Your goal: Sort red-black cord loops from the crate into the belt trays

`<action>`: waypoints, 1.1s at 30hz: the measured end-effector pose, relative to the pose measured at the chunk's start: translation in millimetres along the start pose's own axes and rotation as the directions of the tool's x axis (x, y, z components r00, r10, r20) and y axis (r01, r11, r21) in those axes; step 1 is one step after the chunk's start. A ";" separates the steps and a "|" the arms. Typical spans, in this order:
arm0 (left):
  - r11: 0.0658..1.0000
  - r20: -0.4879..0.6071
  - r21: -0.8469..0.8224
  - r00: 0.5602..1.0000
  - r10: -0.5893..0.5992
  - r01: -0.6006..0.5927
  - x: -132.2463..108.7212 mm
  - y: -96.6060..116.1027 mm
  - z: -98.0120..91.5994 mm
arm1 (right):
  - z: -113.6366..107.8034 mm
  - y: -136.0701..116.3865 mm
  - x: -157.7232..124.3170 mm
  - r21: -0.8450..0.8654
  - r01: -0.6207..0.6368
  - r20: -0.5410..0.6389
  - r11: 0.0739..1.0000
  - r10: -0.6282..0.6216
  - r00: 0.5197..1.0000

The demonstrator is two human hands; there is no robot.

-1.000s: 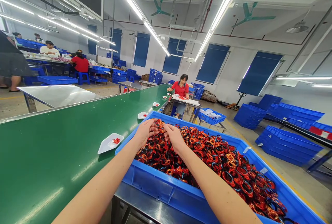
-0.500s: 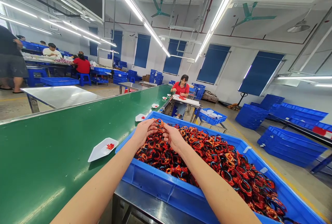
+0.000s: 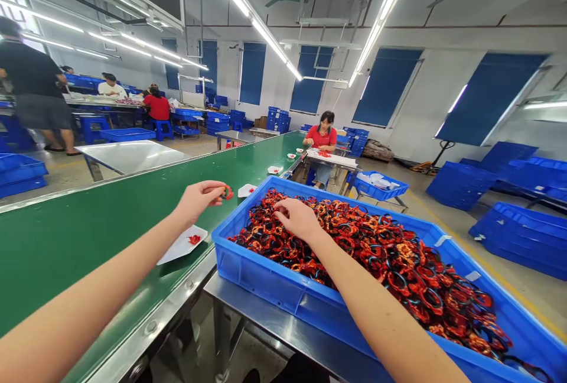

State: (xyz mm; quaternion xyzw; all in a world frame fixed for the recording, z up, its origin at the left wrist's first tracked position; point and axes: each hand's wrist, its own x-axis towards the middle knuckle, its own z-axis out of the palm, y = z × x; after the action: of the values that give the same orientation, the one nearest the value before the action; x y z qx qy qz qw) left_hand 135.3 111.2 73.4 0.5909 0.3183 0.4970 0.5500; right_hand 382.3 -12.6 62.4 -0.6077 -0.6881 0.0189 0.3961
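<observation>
My left hand (image 3: pixel 199 201) is raised over the green belt, its fingertips pinched on a small red-and-black ring-shaped piece (image 3: pixel 227 192). Under that wrist lies a white tray (image 3: pixel 177 250) holding a red piece (image 3: pixel 194 239). My right hand (image 3: pixel 299 218) hovers over the left part of a blue bin (image 3: pixel 266 259), thumb and curled fingers slightly apart, close to the heap of red, orange and black rings (image 3: pixel 354 241). No piece shows between those fingers. Whether the fingertips touch the heap I cannot tell.
The green conveyor belt (image 3: pixel 110 217) runs away at left, carrying more white trays (image 3: pixel 246 190). A steel table (image 3: pixel 274 324) supports the bin. A co-worker in red (image 3: pixel 322 138) sits farther along the belt. Stacked blue crates (image 3: pixel 518 241) stand at right.
My hands have parted. The left moved left over the belt with the ring-shaped piece; the right stayed over the bin and let go of the piece. The view has shifted slightly.
</observation>
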 end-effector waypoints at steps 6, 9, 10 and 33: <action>0.729 0.190 0.684 0.974 -0.122 -0.042 -32.3 -7.1 -85.5 | 21.4 4.1 -1.4 -0.029 0.106 0.143 0.994 -0.101 0.985; 0.656 0.187 0.754 0.969 -0.161 -0.036 -44.8 -21.6 -102.1 | 24.8 5.2 -0.6 -0.007 0.066 0.144 0.998 -0.064 0.988; 0.634 0.180 0.772 0.970 -0.161 -0.038 -47.1 -24.7 -104.6 | 24.3 5.1 0.0 0.006 0.047 0.132 0.999 -0.047 0.990; 0.932 0.389 0.235 0.906 0.169 -0.275 -53.8 -11.4 69.5 | 23.0 -26.6 3.7 0.621 -0.256 0.200 0.740 0.166 0.966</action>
State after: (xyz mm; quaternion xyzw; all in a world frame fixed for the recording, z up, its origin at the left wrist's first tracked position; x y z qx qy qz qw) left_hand 186.1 40.6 56.5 0.7777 0.2096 0.3885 0.4475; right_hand 347.6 -5.9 62.1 -0.5068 -0.5910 0.3378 0.5289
